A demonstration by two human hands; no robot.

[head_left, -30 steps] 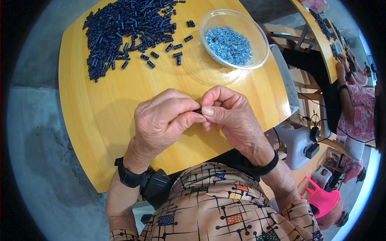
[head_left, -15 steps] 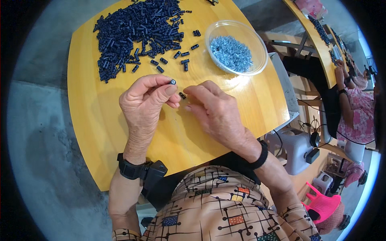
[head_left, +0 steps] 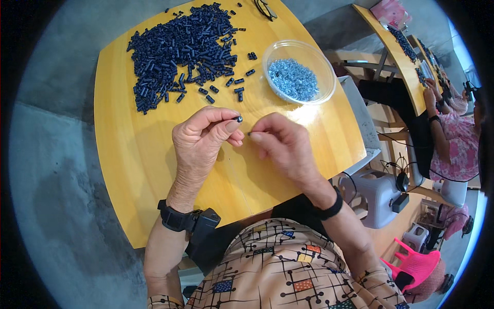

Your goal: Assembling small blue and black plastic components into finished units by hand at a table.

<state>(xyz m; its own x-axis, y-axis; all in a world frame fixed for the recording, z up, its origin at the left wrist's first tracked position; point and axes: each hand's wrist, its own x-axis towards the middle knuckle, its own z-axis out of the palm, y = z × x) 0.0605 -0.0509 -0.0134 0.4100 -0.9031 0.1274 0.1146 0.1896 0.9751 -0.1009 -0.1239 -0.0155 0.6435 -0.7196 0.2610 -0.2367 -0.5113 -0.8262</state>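
Observation:
My left hand [head_left: 198,136] is closed in a pinch on a small dark cylindrical piece [head_left: 238,119], its round end with a pale centre showing past the thumb. Just to the right, my right hand [head_left: 283,147] pinches a tiny dark piece [head_left: 249,134] between thumb and forefinger; most of it is hidden. The two hands are close but apart, over the near half of the yellow table [head_left: 154,170]. Beyond them lies a large heap of dark cylindrical pieces [head_left: 180,51], with several loose ones on its near right side.
A clear round bowl [head_left: 329,92] of small shiny bluish pieces [head_left: 293,80] stands at the right. Dark-framed glasses [head_left: 265,9] lie at the far edge. Right of the table are a grey stool [head_left: 375,206], cables, a pink chair [head_left: 419,265], and a person [head_left: 458,134] at another table.
Both hands have shifted slightly right in the picture as the view moved. The dark piece at my right fingertips now shows only as a tiny tip in the pinch.

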